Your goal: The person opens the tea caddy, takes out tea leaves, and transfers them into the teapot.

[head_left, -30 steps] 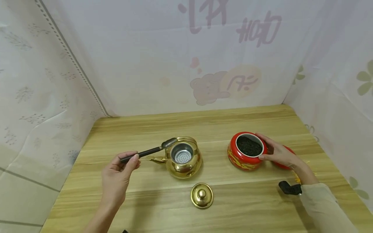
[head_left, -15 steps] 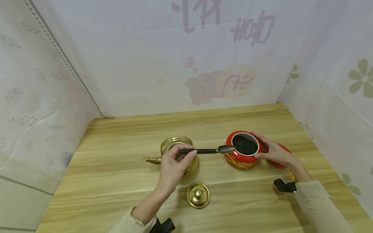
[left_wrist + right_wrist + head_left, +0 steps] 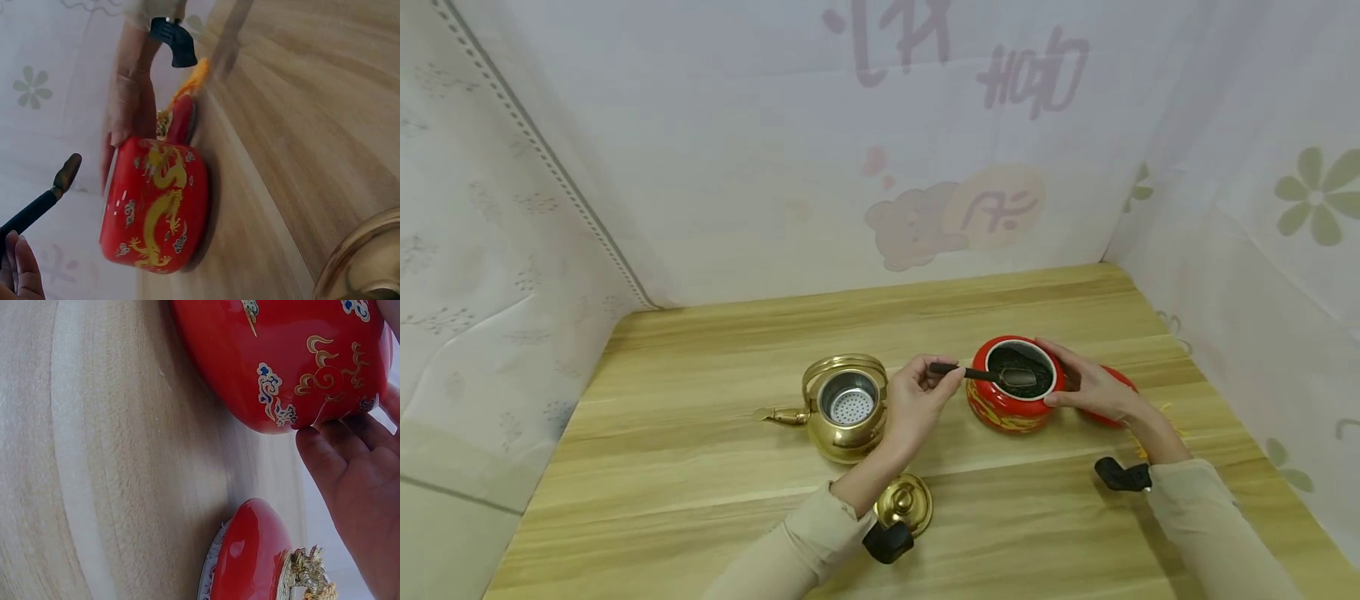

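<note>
My left hand (image 3: 919,404) pinches the dark handle of a tea scoop (image 3: 966,372). The scoop's bowl is over the mouth of a red jar (image 3: 1009,417) of dark tea leaves (image 3: 1037,367); in the left wrist view, the scoop (image 3: 67,173) is apart from the jar (image 3: 156,206), above its rim. My right hand (image 3: 1097,390) holds the jar's right side, thumb near the rim; its fingers (image 3: 322,456) touch the red wall. Left of the jar stands a brass teapot (image 3: 842,437), uncovered, with a perforated metal strainer (image 3: 852,407) inside.
The brass teapot lid (image 3: 917,497) lies in front of the pot, partly hidden behind the left wrist's black camera mount (image 3: 887,543). Behind my right hand is the red jar lid (image 3: 1116,400), with a yellow tassel (image 3: 1165,425). Printed cloth (image 3: 760,167) surrounds the wooden table (image 3: 700,492).
My left hand has carried the tea scoop rightward from beside the teapot's spout, across the pot, to above the jar's mouth. My right hand stays on the jar. The head view has shifted slightly.
</note>
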The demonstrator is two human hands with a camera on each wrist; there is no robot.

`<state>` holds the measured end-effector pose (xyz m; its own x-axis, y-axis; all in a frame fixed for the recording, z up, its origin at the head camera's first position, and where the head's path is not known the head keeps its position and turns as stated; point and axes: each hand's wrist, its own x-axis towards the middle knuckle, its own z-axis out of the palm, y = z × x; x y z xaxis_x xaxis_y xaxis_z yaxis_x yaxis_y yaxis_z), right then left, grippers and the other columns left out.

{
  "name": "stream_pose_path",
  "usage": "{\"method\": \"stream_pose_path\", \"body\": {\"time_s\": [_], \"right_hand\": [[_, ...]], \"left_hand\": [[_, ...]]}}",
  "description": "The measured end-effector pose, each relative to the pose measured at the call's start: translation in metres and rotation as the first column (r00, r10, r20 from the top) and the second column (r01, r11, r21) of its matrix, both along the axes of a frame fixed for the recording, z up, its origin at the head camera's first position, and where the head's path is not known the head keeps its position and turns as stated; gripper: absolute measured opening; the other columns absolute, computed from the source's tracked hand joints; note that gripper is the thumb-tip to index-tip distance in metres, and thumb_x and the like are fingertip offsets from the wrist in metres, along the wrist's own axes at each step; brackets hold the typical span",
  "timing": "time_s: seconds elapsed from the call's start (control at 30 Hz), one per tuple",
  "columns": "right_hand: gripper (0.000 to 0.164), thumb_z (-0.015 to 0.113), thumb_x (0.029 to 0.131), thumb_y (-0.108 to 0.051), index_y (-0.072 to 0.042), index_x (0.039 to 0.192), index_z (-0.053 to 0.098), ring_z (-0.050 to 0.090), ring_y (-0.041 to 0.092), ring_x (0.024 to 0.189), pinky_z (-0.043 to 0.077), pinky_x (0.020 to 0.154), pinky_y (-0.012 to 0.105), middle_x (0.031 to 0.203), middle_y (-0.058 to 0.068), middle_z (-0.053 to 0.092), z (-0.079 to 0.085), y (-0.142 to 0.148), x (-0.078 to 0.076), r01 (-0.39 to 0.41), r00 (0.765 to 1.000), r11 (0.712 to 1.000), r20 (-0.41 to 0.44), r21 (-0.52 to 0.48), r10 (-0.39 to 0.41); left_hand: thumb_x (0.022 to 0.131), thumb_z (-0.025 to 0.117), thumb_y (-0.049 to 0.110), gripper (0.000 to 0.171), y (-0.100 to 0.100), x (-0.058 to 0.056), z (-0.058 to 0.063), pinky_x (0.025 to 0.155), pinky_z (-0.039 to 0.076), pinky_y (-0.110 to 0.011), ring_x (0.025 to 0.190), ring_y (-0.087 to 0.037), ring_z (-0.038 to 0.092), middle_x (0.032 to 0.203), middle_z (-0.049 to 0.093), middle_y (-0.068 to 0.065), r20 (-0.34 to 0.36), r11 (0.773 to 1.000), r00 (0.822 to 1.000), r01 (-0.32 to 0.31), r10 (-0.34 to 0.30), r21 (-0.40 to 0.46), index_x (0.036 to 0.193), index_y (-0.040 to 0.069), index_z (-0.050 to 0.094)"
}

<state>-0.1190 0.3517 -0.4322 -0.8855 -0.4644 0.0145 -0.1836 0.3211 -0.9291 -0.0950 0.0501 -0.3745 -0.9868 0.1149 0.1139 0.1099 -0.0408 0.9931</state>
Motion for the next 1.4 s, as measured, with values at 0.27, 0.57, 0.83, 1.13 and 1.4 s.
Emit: {"method": "stream_pose_path", "body": {"time_s": [0.27, 0.57, 0.83, 1.13, 1.4], "right_hand": [[0.085, 0.069, 0.083, -0.001, -0.003, 0.15, 0.017, 0.038, -0.006, 0.126, 0.04, 0.095, 0.009, 0.15, 0.03, 0.018, -0.001, -0.001, -0.001, -0.004, 1.0, 1.0, -0.001, 0.001, 0.004], [0.086, 0.069, 0.083, -0.002, -0.005, 0.15, 0.016, 0.038, -0.001, 0.128, 0.04, 0.096, 0.011, 0.151, 0.028, 0.017, -0.004, -0.001, -0.001, 0.003, 1.0, 1.0, 0.023, 0.007, -0.003], [0.086, 0.069, 0.083, -0.003, -0.005, 0.15, 0.016, 0.038, 0.001, 0.128, 0.04, 0.095, 0.011, 0.151, 0.029, 0.016, -0.005, -0.002, 0.0, 0.006, 1.0, 1.0, 0.018, 0.011, -0.007], [0.086, 0.069, 0.084, -0.003, -0.005, 0.15, 0.015, 0.037, -0.006, 0.125, 0.04, 0.095, 0.011, 0.152, 0.028, 0.014, -0.005, -0.002, 0.0, 0.009, 1.0, 1.0, 0.02, 0.004, -0.009], [0.085, 0.068, 0.084, -0.004, -0.007, 0.151, 0.015, 0.034, 0.017, 0.134, 0.039, 0.096, 0.011, 0.153, 0.025, 0.015, -0.004, -0.001, 0.0, 0.025, 0.999, 0.999, 0.023, 0.028, -0.025]], "left_hand": [[0.082, 0.072, 0.011, 0.015, 0.017, -0.016, -0.01, 0.061, 0.047, -0.012, 0.069, -0.007, 0.057, 0.083, 0.069, -0.013, -0.07, 0.994, 0.995, -0.072, 0.066, -0.085, 0.093, 0.001, 0.069], [0.082, 0.073, 0.009, 0.013, 0.028, -0.027, -0.017, 0.062, 0.051, -0.013, 0.07, -0.009, 0.061, 0.083, 0.07, -0.013, -0.134, 0.988, 0.989, -0.073, 0.055, -0.135, 0.09, -0.001, 0.069], [0.08, 0.075, 0.011, 0.012, 0.034, -0.031, -0.023, 0.058, 0.048, -0.01, 0.066, -0.012, 0.063, 0.079, 0.07, -0.011, -0.168, 0.976, 0.985, -0.064, 0.029, -0.208, 0.086, 0.001, 0.07], [0.079, 0.076, 0.011, 0.011, 0.042, -0.032, -0.032, 0.055, 0.047, -0.011, 0.063, -0.006, 0.06, 0.08, 0.071, -0.01, -0.151, 0.97, 0.989, -0.041, 0.005, -0.238, 0.084, 0.002, 0.071], [0.078, 0.077, 0.013, 0.012, 0.047, -0.033, -0.035, 0.057, 0.048, -0.011, 0.066, -0.01, 0.064, 0.08, 0.072, -0.008, -0.109, 0.968, 0.994, -0.022, -0.006, -0.249, 0.085, 0.004, 0.072]]}}
